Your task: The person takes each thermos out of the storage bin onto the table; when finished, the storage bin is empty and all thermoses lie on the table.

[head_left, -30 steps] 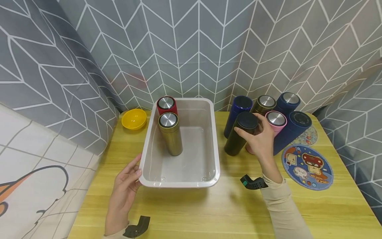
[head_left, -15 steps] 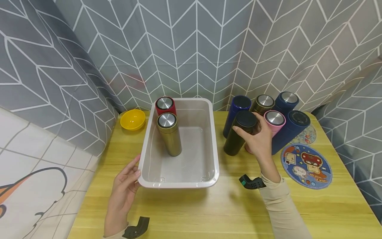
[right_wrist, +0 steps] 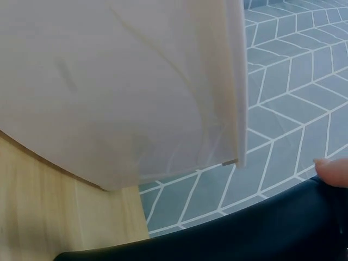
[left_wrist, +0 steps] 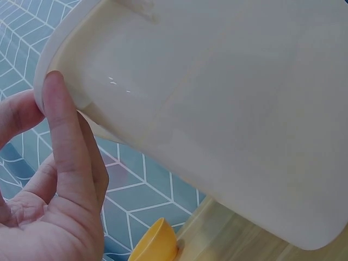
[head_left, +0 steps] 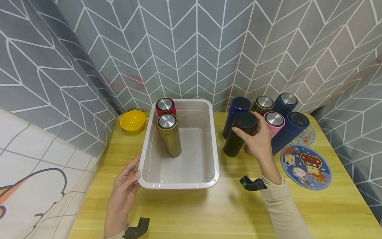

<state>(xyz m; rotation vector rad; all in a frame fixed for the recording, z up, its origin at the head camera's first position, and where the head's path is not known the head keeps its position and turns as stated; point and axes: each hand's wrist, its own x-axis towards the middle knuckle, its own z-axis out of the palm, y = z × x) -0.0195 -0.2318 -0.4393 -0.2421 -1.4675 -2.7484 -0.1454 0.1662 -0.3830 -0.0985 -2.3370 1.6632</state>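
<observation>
Gripping tub, left fingers; black bottle, right fingers; red bottle in head view only

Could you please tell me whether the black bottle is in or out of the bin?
Out: the head view shows the black bottle to the right of the bin, held near its top by the right hand.

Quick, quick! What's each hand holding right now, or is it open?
Left hand: closed, pinching the white tub's rim.
Right hand: closed, gripping the black bottle near its top.
</observation>
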